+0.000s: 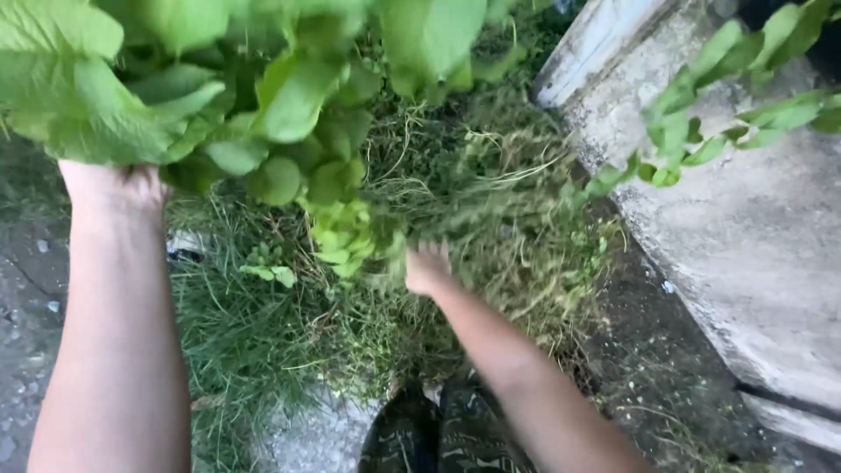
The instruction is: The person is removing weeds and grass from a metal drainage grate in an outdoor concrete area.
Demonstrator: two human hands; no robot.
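Note:
My left hand [114,186] is raised at the upper left, its fingers buried in a big bunch of broad light-green leaves [263,96] that fills the top of the view. Lower down at the centre, my right hand [427,267] reaches into tangled grass and thin stems [473,193]; it is blurred and its fingers look curled among the plants. A cluster of small yellow-green leaves [343,235] hangs just left of that hand. Whether the right hand grips a stem is unclear.
A grey concrete slab or wall [753,219] runs along the right, with a leafy vine [710,131] draped over it. Dark soil [648,350] lies beside it. Gravelly ground [22,298] is at the left. Camouflage-patterned footwear [438,434] shows at the bottom.

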